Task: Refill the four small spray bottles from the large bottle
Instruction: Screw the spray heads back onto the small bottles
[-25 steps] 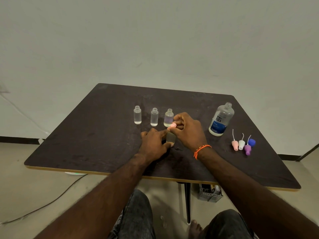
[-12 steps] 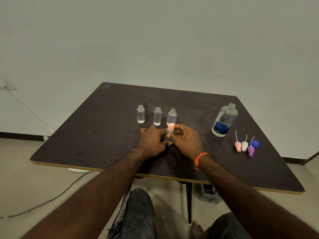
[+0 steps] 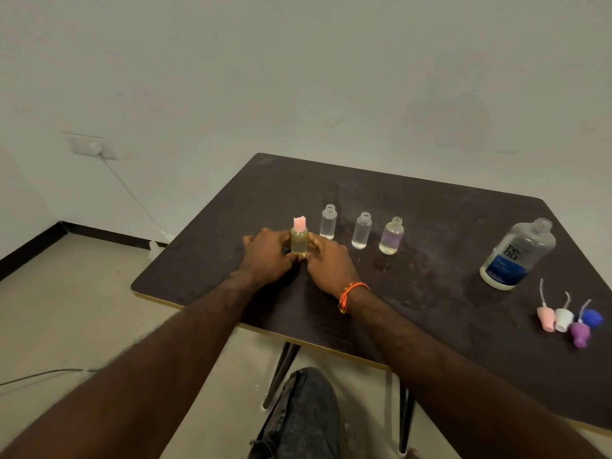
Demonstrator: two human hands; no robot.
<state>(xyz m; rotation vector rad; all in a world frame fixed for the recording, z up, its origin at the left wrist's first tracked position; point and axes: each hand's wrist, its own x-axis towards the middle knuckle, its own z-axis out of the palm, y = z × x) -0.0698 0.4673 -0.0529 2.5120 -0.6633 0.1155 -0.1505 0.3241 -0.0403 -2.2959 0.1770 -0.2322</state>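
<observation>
A small clear bottle with a pink cap (image 3: 299, 239) stands upright on the dark table (image 3: 430, 293), at the left end of a row. My left hand (image 3: 268, 256) and my right hand (image 3: 326, 261) both grip its sides. To its right stand three uncapped small bottles: one (image 3: 328, 222), a second (image 3: 361, 230) and a third with a violet tint (image 3: 391, 235). The large clear bottle with a blue label (image 3: 516, 255) stands open at the right. In front of it lie a pink spray top (image 3: 545, 318), a white one (image 3: 563, 318), a purple one (image 3: 580, 332) and a blue cap (image 3: 592, 318).
The table's front edge (image 3: 265, 331) runs just above my knee (image 3: 301, 415). A wall socket (image 3: 94, 148) with a white cable sits at the left, and a cable lies on the floor (image 3: 43, 374).
The pink cap went onto the small bottle. Both hands then slid that bottle to the left end of the row, past the other three. The view swung left.
</observation>
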